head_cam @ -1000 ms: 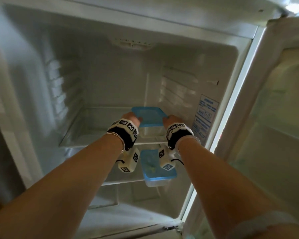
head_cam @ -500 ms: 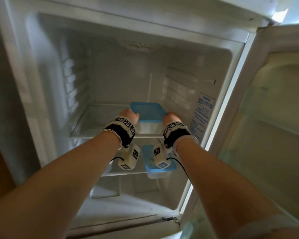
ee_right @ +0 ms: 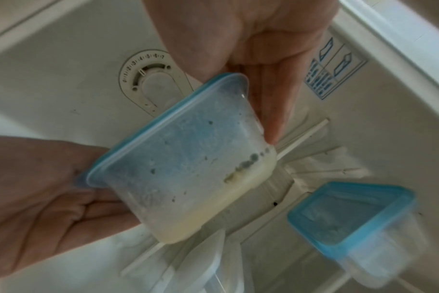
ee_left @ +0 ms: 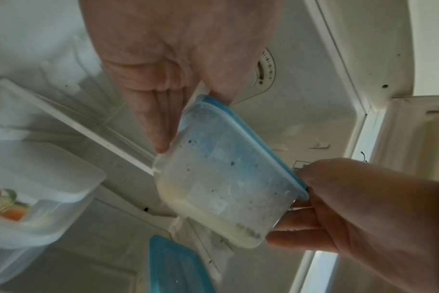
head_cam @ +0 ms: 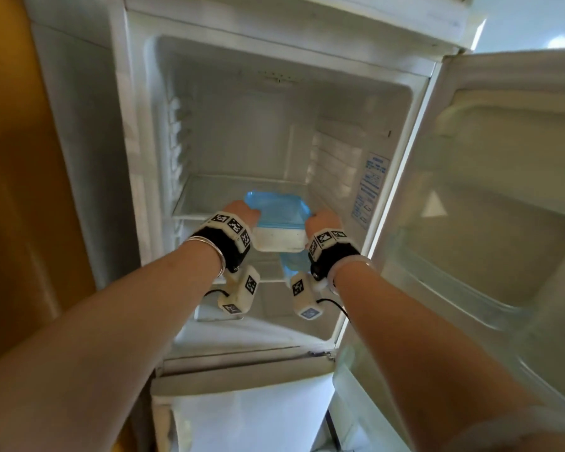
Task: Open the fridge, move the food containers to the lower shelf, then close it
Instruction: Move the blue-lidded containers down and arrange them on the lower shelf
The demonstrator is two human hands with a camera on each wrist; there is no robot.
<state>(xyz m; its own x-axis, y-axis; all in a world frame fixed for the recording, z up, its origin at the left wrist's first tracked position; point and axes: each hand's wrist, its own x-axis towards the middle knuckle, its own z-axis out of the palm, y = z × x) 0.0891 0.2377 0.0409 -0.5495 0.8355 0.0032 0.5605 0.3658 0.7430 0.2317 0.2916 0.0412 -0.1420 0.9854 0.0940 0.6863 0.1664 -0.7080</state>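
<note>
Two hands carry one blue-lidded container in front of the open fridge's upper shelf.

Head view: the left hand (head_cam: 242,212) and right hand (head_cam: 322,220) flank the container (head_cam: 279,223), level with the upper shelf (head_cam: 209,194); a second container (head_cam: 292,261) sits below it. Left wrist view: straight fingers (ee_left: 158,119) press the container's side, thumb on the lid. Right wrist view: fingers (ee_right: 276,103) lie flat against the other side, thumb on the lid, with the thermostat dial (ee_right: 143,77) behind the container.
</note>
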